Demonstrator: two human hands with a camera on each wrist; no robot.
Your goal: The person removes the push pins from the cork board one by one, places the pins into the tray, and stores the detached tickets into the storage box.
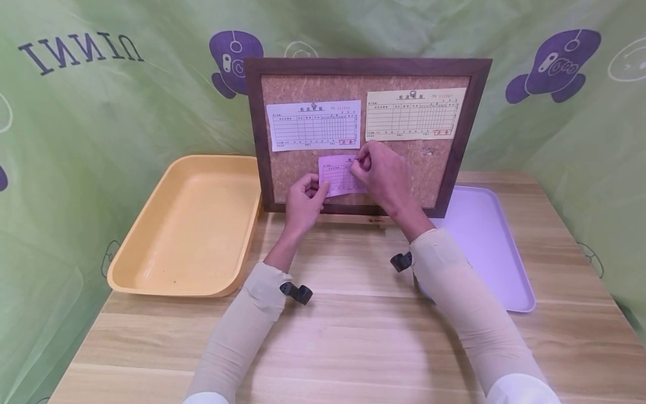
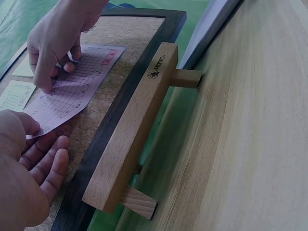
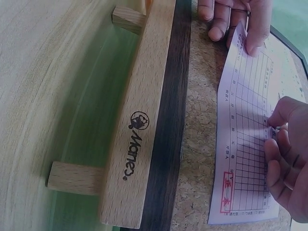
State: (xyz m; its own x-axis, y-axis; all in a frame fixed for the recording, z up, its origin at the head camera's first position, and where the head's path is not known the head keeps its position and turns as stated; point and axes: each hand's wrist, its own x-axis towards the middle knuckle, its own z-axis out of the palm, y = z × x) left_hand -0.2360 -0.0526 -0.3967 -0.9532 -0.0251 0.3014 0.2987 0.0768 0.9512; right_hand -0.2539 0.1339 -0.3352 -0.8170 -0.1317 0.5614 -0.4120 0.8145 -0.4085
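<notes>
A pink receipt slip (image 1: 335, 177) lies against the lower middle of a dark-framed cork board (image 1: 298, 165). My left hand (image 1: 305, 205) pinches the slip's left edge between thumb and fingers. At its top edge, my right hand (image 1: 386, 174) pinches a small pushpin (image 3: 275, 128), mostly hidden by the fingertips. In the head view the right hand covers the slip's right part; the right wrist view shows a red stamp there. Above, a white slip (image 1: 315, 126) and a pale yellow slip (image 1: 415, 115) hang from pins at their top edges.
The board leans on a wooden easel with a ledge (image 2: 130, 125). A deep yellow tray (image 1: 176, 224) stands left, a flat lilac tray (image 1: 484, 241) right, partly under my right forearm. A small pin (image 1: 427, 151) shows on the cork. Green printed cloth (image 1: 166, 101) hangs behind.
</notes>
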